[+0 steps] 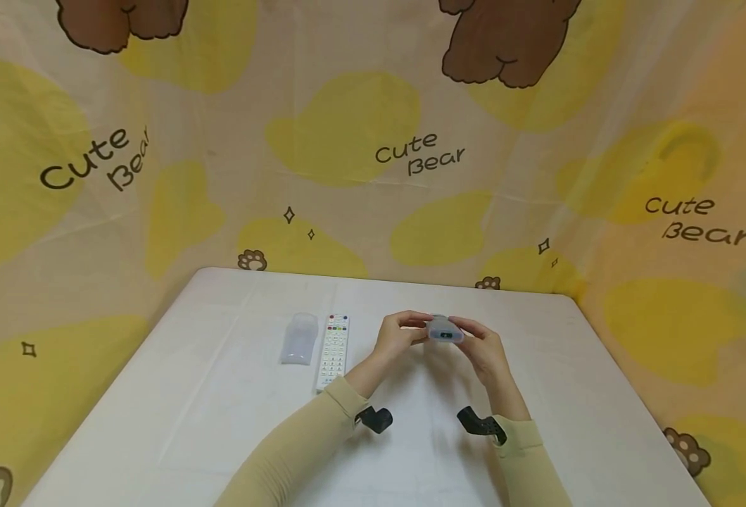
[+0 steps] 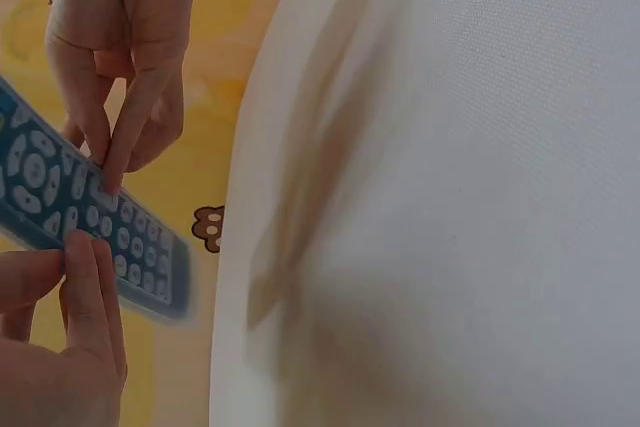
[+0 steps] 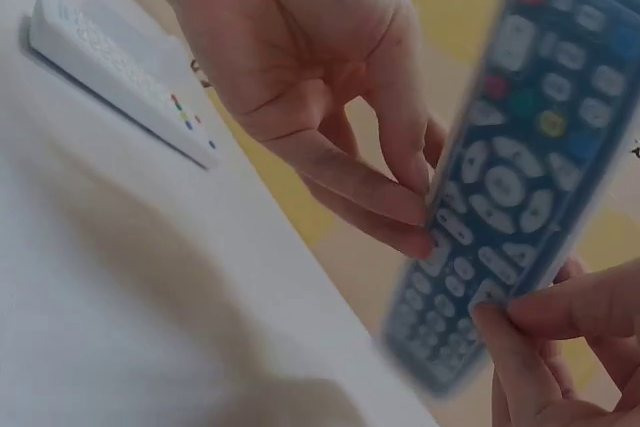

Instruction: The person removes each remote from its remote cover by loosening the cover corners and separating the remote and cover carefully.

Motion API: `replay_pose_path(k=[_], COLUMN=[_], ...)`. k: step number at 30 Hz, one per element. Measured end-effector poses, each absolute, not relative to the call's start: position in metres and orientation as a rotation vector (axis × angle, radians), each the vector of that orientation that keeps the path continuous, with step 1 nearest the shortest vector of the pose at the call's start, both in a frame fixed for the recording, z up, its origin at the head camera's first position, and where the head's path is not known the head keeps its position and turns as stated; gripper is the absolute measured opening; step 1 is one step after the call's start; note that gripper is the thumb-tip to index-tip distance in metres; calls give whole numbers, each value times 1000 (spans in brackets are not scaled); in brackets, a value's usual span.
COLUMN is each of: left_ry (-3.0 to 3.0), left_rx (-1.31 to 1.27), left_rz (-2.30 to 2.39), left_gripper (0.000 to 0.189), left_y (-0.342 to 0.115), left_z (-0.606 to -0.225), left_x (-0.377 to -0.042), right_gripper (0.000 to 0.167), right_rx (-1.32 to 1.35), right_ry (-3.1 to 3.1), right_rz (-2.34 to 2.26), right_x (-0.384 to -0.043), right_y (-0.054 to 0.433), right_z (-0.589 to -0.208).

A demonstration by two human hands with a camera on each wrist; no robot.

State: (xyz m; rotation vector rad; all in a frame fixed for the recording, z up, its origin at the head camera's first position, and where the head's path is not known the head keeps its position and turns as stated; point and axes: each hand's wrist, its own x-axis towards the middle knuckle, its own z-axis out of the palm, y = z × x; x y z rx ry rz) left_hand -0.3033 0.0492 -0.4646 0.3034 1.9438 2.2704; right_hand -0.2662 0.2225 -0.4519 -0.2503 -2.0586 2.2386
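Note:
A dark blue remote control (image 3: 505,187) in a translucent cover is held above the table between both hands. My left hand (image 1: 400,334) pinches one long edge, and my right hand (image 1: 483,350) pinches the opposite edge. In the head view the remote's narrow end (image 1: 445,334) faces the camera. From the left wrist, its button side (image 2: 35,172) shows pale keys, with fingertips on both edges near the middle. On the table to the left lies a white remote control (image 1: 333,352), buttons up. Beside it rests a flat translucent sleeve (image 1: 299,339).
The white table (image 1: 221,422) reaches back to a yellow and beige cloth backdrop (image 1: 341,127) printed with bears and lettering. Black camera mounts (image 1: 376,420) sit at both wrists, below the light sleeves.

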Motion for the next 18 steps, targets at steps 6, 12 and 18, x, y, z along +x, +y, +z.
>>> replay_pose_path(k=[6, 12, 18], left_ry=[1915, 1953, 1936], left_rx=[293, 304, 298], left_rz=[2278, 2246, 2222], left_gripper=[19, 23, 47], left_y=[47, 47, 43], left_z=[-466, -468, -462], left_x=[-302, -303, -298], right_gripper=[28, 30, 53], right_rx=[-283, -302, -309], right_ry=[-1882, -1959, -2036], right_rz=[2445, 2377, 2346], right_x=[-269, -269, -271], right_y=[223, 222, 223], right_z=[-453, -457, -460])
